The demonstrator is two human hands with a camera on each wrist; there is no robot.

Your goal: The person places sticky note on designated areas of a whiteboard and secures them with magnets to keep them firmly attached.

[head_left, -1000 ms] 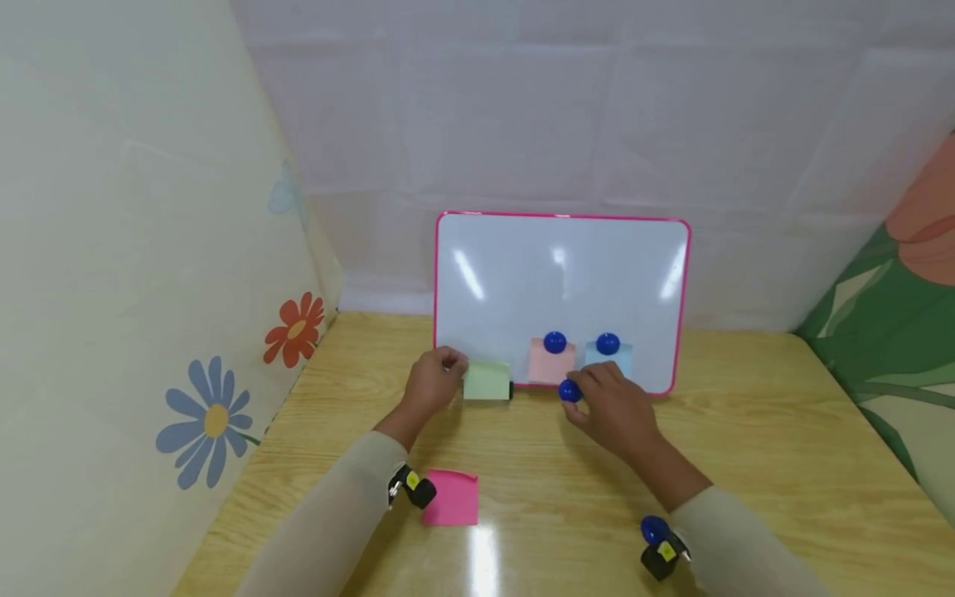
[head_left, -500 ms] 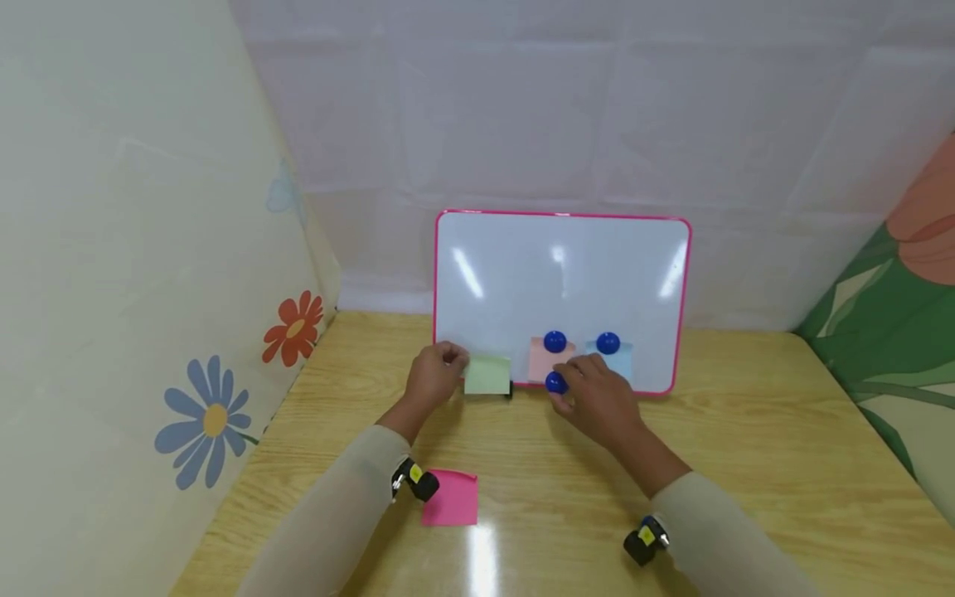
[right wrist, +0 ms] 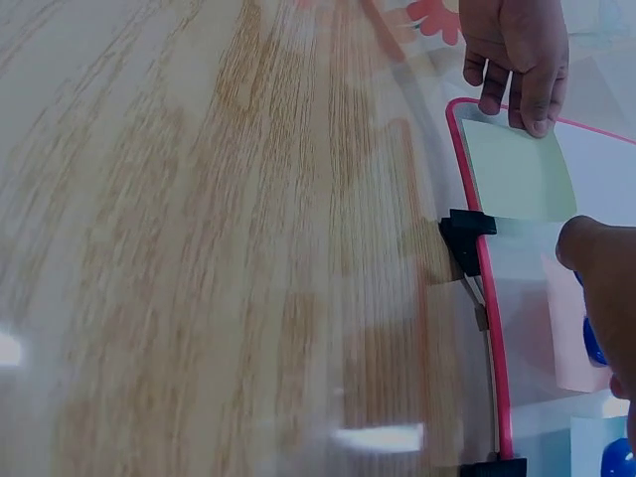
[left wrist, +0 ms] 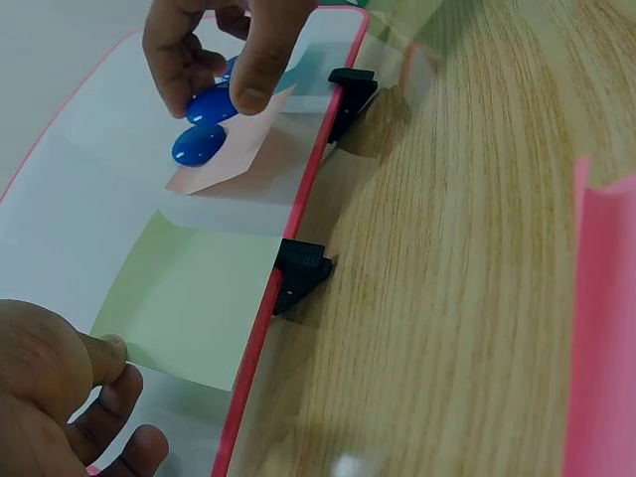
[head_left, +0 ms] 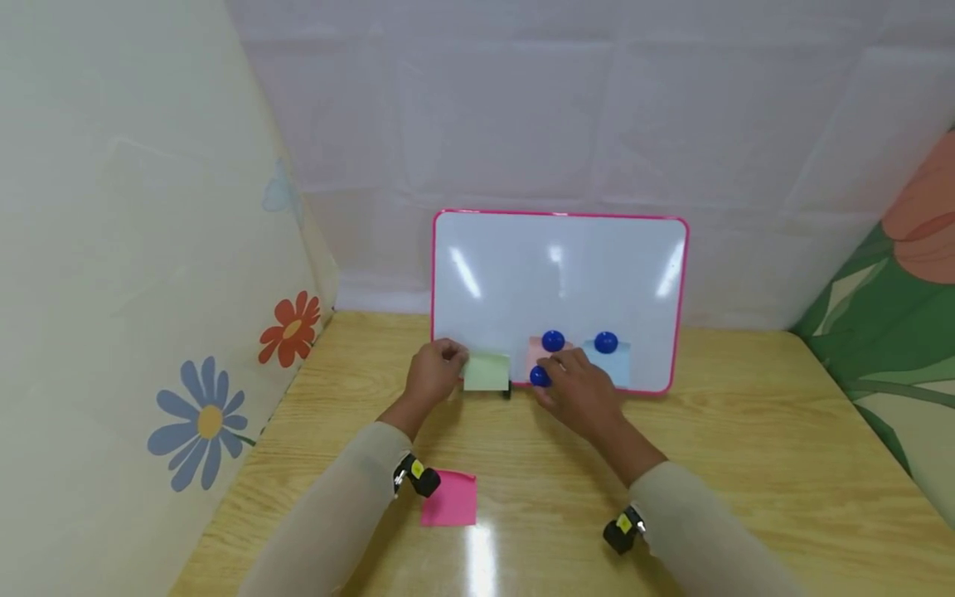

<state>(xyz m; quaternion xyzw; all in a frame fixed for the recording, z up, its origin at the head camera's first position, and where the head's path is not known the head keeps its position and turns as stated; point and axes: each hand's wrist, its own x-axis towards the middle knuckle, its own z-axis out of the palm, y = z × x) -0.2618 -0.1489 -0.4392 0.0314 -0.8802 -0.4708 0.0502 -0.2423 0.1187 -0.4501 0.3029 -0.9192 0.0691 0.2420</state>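
My left hand point(head_left: 435, 372) pinches the left edge of a pale green sticky note point(left wrist: 199, 298), which lies over the lower left of a whiteboard point(head_left: 507, 274) with a pink frame. Between the thumb and fingers of my right hand point(head_left: 580, 390) is a round blue magnet point(head_left: 540, 376), in front of a pink sticky note point(left wrist: 238, 154). Another blue magnet point(head_left: 553, 341) sits at the top of that pink note. To its right, a third blue magnet point(head_left: 606, 342) sits on a light blue sticky note point(head_left: 615, 365).
Black feet point(left wrist: 303, 273) hold the whiteboard's lower edge up on the wooden table point(head_left: 746, 431). A bright pink sticky note point(head_left: 451, 499) lies nearer to me, beside my left wrist. A pale cloth wall point(head_left: 522, 124) stands behind the board.
My right hand has moved left and slightly up with the blue magnet, from beside the light blue note to the pink note. The green note has risen slightly in my left hand.
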